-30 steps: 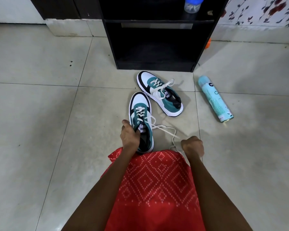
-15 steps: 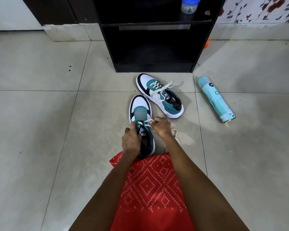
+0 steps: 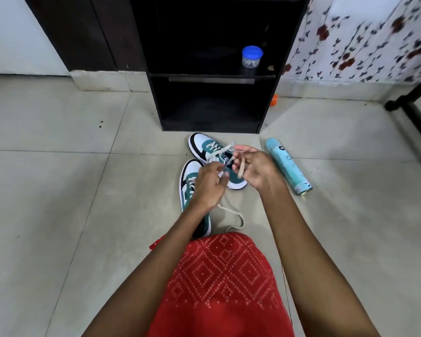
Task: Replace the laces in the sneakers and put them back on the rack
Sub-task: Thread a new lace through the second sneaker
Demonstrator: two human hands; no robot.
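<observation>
Underfoot, pale tiled floor (image 3: 58, 190), black rack (image 3: 212, 127).

far sneaker's (image 3: 202, 145) heel hidden behind hands (image 3: 255, 171).

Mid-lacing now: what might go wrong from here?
The lace loops slack on the floor beside the near sneaker; pulled by the left hand and right hand, it may knot or snag. The can lies just right of the right hand; an elbow swing might send it rolling.

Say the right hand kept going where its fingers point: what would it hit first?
Probably the far sneaker, whose laced top lies just beyond the right hand holding a lace; depth is unclear.
</observation>
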